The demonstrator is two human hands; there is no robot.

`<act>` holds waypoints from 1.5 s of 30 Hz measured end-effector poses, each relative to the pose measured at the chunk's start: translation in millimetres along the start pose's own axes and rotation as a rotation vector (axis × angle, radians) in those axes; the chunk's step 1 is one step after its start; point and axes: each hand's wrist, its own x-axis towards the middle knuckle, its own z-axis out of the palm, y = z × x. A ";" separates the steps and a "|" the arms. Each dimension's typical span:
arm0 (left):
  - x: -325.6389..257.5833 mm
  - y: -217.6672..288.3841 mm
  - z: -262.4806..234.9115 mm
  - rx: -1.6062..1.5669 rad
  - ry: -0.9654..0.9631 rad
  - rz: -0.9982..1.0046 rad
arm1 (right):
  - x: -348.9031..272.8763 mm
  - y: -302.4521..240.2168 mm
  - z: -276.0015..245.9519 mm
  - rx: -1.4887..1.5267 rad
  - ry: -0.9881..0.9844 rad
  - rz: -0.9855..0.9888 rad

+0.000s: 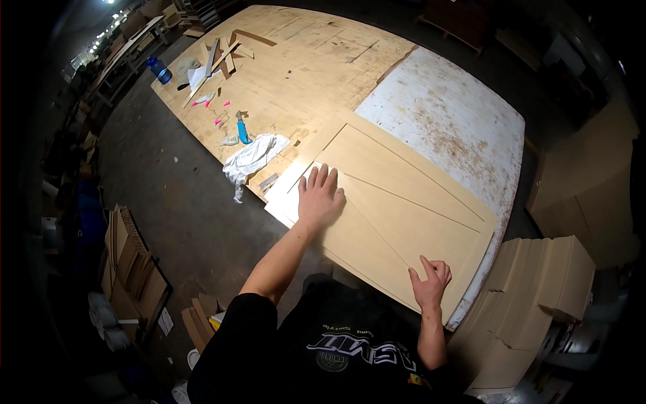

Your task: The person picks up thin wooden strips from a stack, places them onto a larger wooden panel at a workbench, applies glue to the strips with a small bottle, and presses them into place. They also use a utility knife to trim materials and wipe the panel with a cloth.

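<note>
A pale wooden panel (397, 195) with thin straight grooves lies flat at the near edge of the worktable. My left hand (321, 198) rests on its left part, fingers stretched and palm down, beside a bright white patch that looks like a sheet (286, 200). Over the panel's near right corner is my right hand (431, 286); its thumb and index finger are apart, the other fingers curled, and nothing shows in them. A faint line runs across the panel between both hands.
Left of the panel lie a crumpled white cloth (259, 158) and a blue-handled tool (243, 129). Farther off on the worktable (303, 74) are wood strips (225, 57) and a blue bottle (159, 70). Stacked cardboard (531, 296) stands close on my right, with more cardboard (131, 269) at left.
</note>
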 end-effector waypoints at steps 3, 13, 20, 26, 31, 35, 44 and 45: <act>-1.2 6.7 -7.5 -0.011 -0.055 -0.019 | 6.7 -4.2 -7.7 -0.014 -0.045 0.034; -0.2 4.8 -6.5 -0.043 -0.037 -0.024 | 45.9 -10.0 -51.1 0.069 -0.081 -0.096; -16.5 -18.4 -3.6 -0.389 0.475 0.007 | 40.1 -21.8 -91.6 0.152 -0.127 -0.029; -33.1 -31.3 -90.3 -1.589 0.200 -0.255 | 53.4 -99.0 -35.3 0.627 -0.417 -0.056; -38.7 -136.2 -220.1 -1.727 0.458 -0.309 | 73.5 -236.2 25.4 0.715 -0.591 -0.258; -29.1 -163.6 -300.7 -1.625 0.602 -0.296 | 75.1 -309.8 74.1 0.735 -0.676 -0.448; -16.0 -238.4 -300.5 -0.910 0.478 -0.253 | 153.5 -363.0 129.8 0.801 -0.601 -0.130; -13.8 -254.9 -290.3 -0.874 0.452 -0.268 | 167.9 -371.4 141.2 0.818 -0.573 -0.150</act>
